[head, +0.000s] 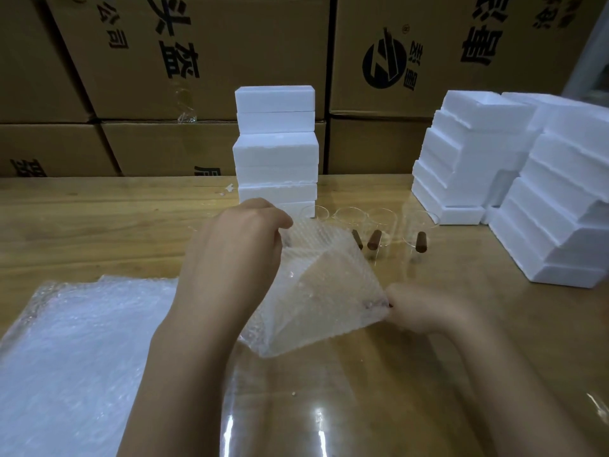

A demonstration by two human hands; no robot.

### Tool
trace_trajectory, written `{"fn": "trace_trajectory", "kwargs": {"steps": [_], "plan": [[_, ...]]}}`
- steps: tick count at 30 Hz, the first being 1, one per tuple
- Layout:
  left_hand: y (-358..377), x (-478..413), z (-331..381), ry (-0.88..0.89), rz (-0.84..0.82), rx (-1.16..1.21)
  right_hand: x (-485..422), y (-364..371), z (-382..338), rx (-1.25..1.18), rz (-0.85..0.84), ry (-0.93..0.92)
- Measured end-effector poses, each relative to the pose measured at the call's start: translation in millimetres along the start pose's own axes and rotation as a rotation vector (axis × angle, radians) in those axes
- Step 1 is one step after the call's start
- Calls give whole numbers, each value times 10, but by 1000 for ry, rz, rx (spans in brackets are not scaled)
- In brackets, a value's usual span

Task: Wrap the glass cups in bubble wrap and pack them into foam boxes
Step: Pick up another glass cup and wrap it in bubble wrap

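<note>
While the left hand (237,249) is gripping the far corner of a bubble wrap sheet (316,291) and the right hand (425,311) is pinching its near right corner, the sheet is hanging folded and stretched between them, just above the wooden table (99,225). Both hands are clamping the wrap, with the fingers curling over its edges.

Behind them, the cardboard cartons (230,44) are showing large black Chinese characters. These are standing upside down in this view and are too soft to read with certainty. One carton is bearing a round black logo (384,62) with slanted strokes and a small ® mark beside it.

A row of glass cups (382,219) with brown wooden handles (420,242) is standing on the table just beyond the held sheet, at the foot of the stack of closed foam boxes (275,150). Whether a cup is lying inside the folded sheet cannot be told.

Open foam boxes (474,153) are sitting nested in stepped piles at the right. A pile of flat bubble wrap (82,357) is lying beside the left forearm, and a clear plastic film (313,417) is covering the near table.
</note>
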State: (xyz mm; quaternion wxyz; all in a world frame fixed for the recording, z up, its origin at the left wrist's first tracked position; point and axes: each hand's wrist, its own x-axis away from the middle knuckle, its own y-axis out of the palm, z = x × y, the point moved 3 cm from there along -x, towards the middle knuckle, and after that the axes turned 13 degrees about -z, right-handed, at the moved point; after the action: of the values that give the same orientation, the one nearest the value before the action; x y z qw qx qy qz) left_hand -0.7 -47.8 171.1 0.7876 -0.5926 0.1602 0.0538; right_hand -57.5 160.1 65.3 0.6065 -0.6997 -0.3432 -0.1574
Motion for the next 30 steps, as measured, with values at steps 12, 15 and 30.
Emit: {"fn": "trace_trajectory", "kwargs": {"steps": [12,15,30], "plan": [[103,-47,-54,-62,-46,188,865,-473,58,-145,743,-8],[128,-54,-47,-68,-48,182,1182,-532,30,-301,859,-230],[105,-7,243,62,-64,225,1148,-269,-419,66,385,-46]]}}
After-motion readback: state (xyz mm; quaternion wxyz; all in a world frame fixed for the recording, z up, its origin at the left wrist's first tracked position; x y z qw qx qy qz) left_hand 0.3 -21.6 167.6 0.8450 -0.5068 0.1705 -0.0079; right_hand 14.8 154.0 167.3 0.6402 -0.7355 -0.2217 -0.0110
